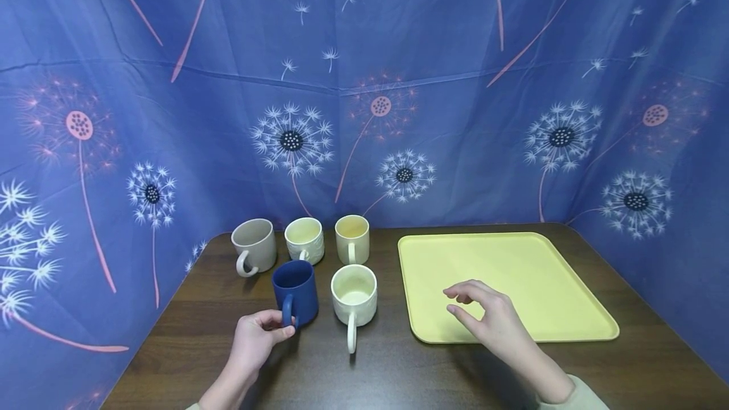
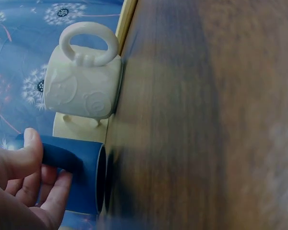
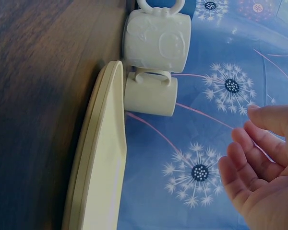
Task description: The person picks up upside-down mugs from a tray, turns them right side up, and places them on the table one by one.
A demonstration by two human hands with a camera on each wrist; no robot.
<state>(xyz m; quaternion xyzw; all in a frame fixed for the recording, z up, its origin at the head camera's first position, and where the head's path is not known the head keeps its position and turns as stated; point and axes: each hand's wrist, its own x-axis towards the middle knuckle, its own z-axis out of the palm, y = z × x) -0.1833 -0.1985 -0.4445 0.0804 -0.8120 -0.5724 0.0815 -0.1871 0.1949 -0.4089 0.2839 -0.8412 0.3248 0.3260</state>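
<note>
My left hand [image 1: 254,341] holds the handle of a dark blue mug [image 1: 302,293], thumb on one side and fingers on the other. In the left wrist view, a dark strip shows between the blue mug [image 2: 86,184] and the tabletop; I cannot tell whether the mug is fully off the wood. Just right of it stands a cream embossed mug [image 1: 354,293], its handle facing me. Over the near part of a yellow tray [image 1: 547,283] hovers my right hand [image 1: 495,318], fingers loosely bent and nothing between them.
Behind the blue mug stand a grey-beige mug [image 1: 256,245], a pale embossed mug [image 1: 310,248] and a plain cream mug [image 1: 344,248]. They share a dark wooden table [image 1: 370,378]. Blue dandelion-print cloth [image 1: 467,144] hangs along its back and sides.
</note>
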